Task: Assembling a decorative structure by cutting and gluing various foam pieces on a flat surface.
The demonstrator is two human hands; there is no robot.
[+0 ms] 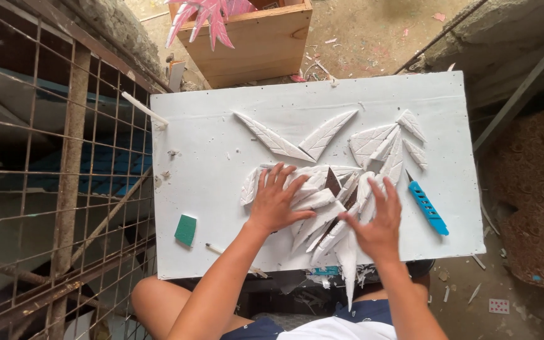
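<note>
We press a cluster of white carved leaf pieces [322, 211] at the near middle of the pale board [209, 145]; our left hand [276, 200] and right hand [376, 223] lie flat on it, fingers spread, hiding its centre. Right of the cluster lies a blue utility knife [427, 208]; left, a green block [186, 229]. Beyond the board a wooden crate [259, 44] sits on gritty ground, cut off.

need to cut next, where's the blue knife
The blue knife lies on the white board's right side, just right of the right hand.
</note>
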